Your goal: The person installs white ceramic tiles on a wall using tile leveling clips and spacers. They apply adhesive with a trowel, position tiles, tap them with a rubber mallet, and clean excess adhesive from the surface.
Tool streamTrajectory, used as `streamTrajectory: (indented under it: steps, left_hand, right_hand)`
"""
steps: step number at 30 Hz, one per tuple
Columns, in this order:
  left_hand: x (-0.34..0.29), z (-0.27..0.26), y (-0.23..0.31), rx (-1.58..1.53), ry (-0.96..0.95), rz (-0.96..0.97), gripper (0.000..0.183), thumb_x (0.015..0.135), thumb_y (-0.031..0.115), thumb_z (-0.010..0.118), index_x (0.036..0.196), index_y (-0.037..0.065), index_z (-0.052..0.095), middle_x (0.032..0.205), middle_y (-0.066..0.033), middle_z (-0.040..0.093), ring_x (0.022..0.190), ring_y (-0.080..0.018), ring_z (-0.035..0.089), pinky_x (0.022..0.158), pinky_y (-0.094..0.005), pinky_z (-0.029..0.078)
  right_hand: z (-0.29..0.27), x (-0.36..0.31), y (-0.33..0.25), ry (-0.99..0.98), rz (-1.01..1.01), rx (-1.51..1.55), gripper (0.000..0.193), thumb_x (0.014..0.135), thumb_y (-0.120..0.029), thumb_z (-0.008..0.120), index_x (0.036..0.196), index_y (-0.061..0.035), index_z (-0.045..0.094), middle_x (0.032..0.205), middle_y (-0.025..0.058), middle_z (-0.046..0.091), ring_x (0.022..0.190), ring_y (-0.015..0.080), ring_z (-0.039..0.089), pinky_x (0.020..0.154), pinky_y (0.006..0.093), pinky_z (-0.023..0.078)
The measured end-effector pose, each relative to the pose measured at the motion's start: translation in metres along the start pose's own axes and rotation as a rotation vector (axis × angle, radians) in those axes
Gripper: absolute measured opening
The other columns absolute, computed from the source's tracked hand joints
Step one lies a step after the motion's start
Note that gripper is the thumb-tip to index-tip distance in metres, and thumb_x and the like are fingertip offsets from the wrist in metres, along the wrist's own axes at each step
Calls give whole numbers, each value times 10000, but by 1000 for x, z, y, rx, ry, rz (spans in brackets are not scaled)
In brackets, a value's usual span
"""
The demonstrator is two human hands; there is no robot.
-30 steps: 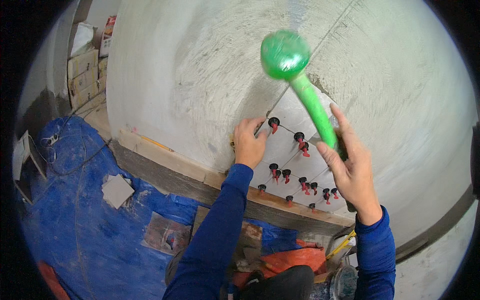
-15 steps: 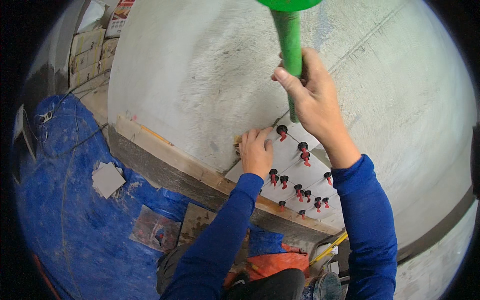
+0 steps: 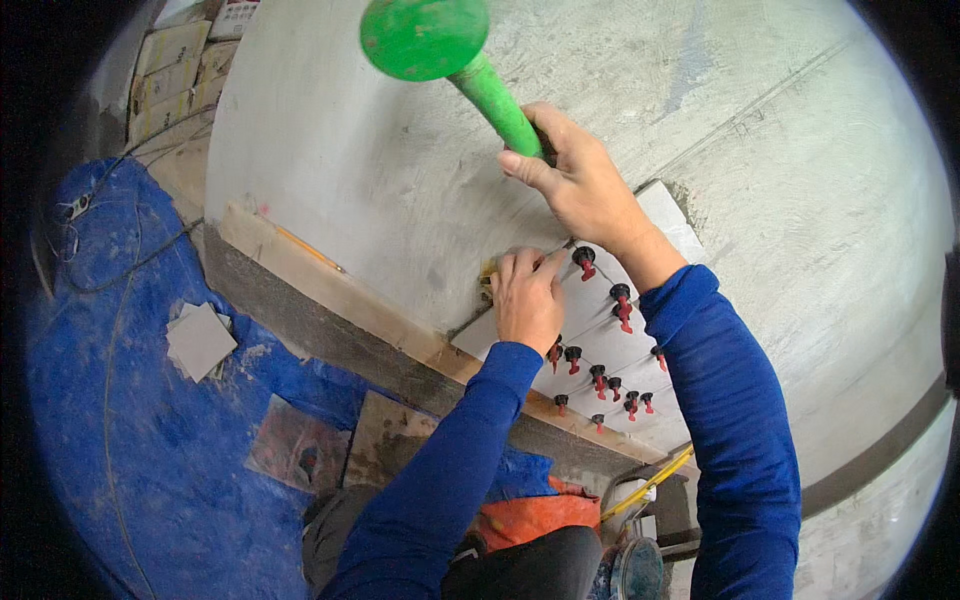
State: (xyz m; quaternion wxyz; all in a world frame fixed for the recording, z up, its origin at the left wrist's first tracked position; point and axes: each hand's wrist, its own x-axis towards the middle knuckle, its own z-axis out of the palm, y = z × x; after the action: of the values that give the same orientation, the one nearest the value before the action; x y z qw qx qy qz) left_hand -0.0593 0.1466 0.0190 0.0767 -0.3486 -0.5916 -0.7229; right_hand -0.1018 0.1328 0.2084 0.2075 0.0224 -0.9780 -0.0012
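An orange cloth [image 3: 520, 517] lies nearest, then a pale strip [image 3: 400, 328]. Beyond, pale tiles [image 3: 585, 320] bear black-and-red clips [image 3: 598, 378]. The left hand [image 3: 530, 300] rests at their left edge, fingers bent; whether it grips anything cannot be told. Farther, the right hand [image 3: 585, 185] grasps a green mallet [image 3: 440, 48] by its handle, head leftward.

Before us, tiles [image 3: 592, 332] sit on the wall [image 3: 330, 130] along the ledge [image 3: 370, 308], with clips [image 3: 584, 262] at their joints. Left of them, a pencil [image 3: 310, 248] lies near the ledge's left end. Left of the ledge, a tile stack [image 3: 201, 342] lies near the right edge of the sheet [image 3: 75, 390].
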Motion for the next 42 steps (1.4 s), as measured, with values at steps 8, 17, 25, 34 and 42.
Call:
streamTrajectory:
  steps: [8,17,25,34,42]
  left_hand:
    - [0,-1,0,-4,-28,-26,449,833,48,678,1263,157,751,1165,-103,633,1147,-340,548,988,-495,434]
    - [0,-3,0,2,-26,-7,461,830,55,691,1274,169,749,1154,-97,632,1131,-338,547,980,-499,434]
    - [2,-4,0,0,-19,2,452,821,50,702,1258,155,750,1154,-100,634,1129,-343,552,982,-504,435]
    - [3,-4,0,41,-5,12,405,845,69,717,1236,164,763,1149,-75,632,1128,-302,545,953,-463,435]
    - [4,-3,-3,56,-34,10,397,836,82,724,1222,164,769,1166,-76,638,1147,-309,543,962,-469,437]
  right_hand:
    - [7,2,0,-167,-20,-84,355,976,-268,735,1204,-25,614,909,152,612,840,257,583,802,391,488]
    - [14,6,-3,-160,-29,-103,361,930,-242,745,1211,-42,642,980,246,697,938,451,679,827,500,523]
    - [23,6,2,-152,-64,-121,351,947,-248,743,1200,-31,632,934,197,662,866,348,635,798,447,501]
    - [27,4,8,-171,-77,-120,346,965,-260,734,1195,-25,628,911,181,651,834,314,619,789,424,492]
    - [29,7,8,-158,-57,-90,360,955,-261,749,1203,-24,639,930,181,662,850,317,625,807,418,495]
